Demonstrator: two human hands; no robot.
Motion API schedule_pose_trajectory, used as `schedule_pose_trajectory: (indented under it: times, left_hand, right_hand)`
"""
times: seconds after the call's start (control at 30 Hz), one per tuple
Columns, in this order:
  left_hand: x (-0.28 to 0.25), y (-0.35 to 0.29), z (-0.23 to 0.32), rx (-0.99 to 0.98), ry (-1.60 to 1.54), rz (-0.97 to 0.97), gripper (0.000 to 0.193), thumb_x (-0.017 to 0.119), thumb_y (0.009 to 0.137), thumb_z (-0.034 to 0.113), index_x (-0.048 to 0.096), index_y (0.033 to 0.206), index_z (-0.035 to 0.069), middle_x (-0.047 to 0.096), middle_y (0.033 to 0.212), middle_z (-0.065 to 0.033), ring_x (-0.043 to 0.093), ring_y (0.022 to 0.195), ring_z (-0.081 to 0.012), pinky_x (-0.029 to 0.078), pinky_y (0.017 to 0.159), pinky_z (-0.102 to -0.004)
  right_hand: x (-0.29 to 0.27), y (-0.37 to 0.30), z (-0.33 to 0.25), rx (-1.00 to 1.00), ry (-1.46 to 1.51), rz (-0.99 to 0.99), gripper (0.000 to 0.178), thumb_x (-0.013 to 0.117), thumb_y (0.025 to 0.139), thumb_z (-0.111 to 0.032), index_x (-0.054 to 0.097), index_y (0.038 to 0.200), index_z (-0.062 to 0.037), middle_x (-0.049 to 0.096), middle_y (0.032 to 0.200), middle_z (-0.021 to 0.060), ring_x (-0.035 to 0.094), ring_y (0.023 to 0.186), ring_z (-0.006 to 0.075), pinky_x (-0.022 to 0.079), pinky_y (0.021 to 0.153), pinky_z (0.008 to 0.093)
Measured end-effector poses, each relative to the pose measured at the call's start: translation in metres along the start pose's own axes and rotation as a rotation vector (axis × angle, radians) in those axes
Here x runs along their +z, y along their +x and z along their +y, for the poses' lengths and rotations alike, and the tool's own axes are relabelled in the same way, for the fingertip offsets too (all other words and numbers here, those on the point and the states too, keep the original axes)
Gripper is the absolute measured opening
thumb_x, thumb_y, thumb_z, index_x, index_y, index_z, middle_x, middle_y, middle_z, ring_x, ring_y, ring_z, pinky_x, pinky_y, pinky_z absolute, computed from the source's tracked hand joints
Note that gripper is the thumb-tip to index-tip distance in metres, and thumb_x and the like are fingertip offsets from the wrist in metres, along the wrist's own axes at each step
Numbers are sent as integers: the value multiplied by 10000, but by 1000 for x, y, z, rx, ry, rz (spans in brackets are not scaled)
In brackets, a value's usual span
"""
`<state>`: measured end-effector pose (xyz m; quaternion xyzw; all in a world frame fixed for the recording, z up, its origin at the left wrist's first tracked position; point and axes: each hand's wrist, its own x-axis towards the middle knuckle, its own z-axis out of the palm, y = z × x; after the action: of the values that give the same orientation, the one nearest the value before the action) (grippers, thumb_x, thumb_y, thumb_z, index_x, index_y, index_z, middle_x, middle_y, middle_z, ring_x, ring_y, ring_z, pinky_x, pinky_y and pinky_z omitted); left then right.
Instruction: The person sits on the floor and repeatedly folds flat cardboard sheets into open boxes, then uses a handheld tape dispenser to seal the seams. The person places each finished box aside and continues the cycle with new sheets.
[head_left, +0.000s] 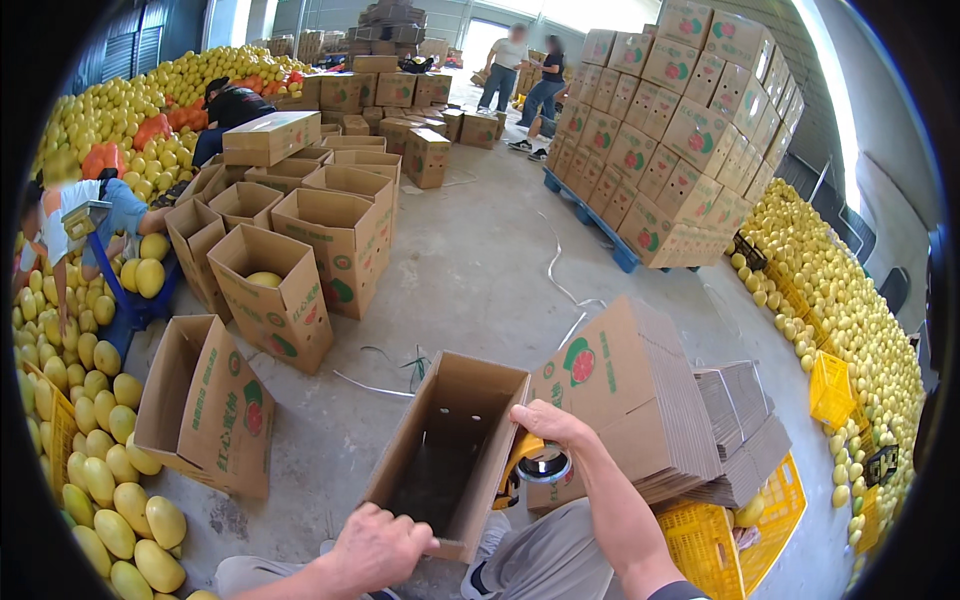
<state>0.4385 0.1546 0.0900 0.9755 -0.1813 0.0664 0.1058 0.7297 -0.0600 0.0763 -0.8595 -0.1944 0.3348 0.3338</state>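
An open-topped cardboard box (pixel 450 400) stands between my knees, its inside facing up. My left hand (pixel 385 545) is closed over its near edge, fingers curled onto the rim. My right hand (pixel 552 424) is at the right rim, closed around the yellow handle of a tape dispenser (pixel 540 462) with a shiny roll, its fingertips touching the cardboard. The dispenser hangs against the box's outer right side, partly hidden by the hand. I cannot tell whether the dark area inside is the box's bottom or the floor.
Flattened cartons (pixel 640 400) lean in a stack at right, above a yellow crate (pixel 770 530). Another open box (pixel 205 410) stands left, near piled yellow pomelos (pixel 130 510). More open boxes (pixel 265 270) stand beyond. Boxes fill a blue pallet (pixel 590 215). Several people (pixel 240 108) are farther off.
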Motion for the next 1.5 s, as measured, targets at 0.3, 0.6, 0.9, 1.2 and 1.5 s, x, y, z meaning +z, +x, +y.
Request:
schedule_pose_trajectory:
  times: [0.3, 0.6, 0.9, 1.2, 1.5]
  left_hand:
    - [77, 47, -11, 58, -8, 202, 169, 628, 947, 220, 673, 897, 65, 677, 972, -144, 618, 980, -342, 489, 882, -442]
    - [10, 57, 47, -308, -272, -329, 556, 518, 953, 512, 641, 1032, -24, 739, 904, -257, 704, 903, -474, 557, 835, -560]
    - [-17, 8, -77, -470, -147, -462, 321, 627, 834, 271, 750, 930, -10, 728, 951, -272, 705, 968, -436, 546, 890, -507]
    - [-34, 4, -98, -402, -150, -418, 268, 702, 845, 257, 773, 962, 26, 743, 936, -233, 716, 950, -413, 571, 867, -481]
    - [-16, -3, -52, -497, -42, -361, 592, 612, 924, 644, 817, 862, 91, 721, 717, -178, 720, 766, -378, 565, 754, -459]
  right_hand:
    - [3, 7, 8, -32, -161, 66, 546, 491, 936, -441, 742, 986, 42, 762, 1033, 223, 673, 962, 332, 507, 888, 426]
    - [4, 14, 9, -18, -52, -7, 596, 509, 939, -520, 775, 985, 12, 753, 1092, 217, 692, 1001, 344, 511, 940, 426]
    - [-19, -42, -8, -18, -366, -73, 709, 839, 660, -651, 812, 1009, -35, 774, 1052, 130, 693, 1073, 262, 543, 899, 373]
    - [-89, -111, -8, -354, -162, 387, 758, 800, 670, -233, 621, 1352, 45, 712, 1234, 182, 689, 1132, 221, 545, 959, 318]
    - [-69, -86, 59, -634, 836, 636, 520, 489, 689, 7, 574, 1201, 50, 646, 1074, 93, 658, 1025, 206, 527, 935, 328]
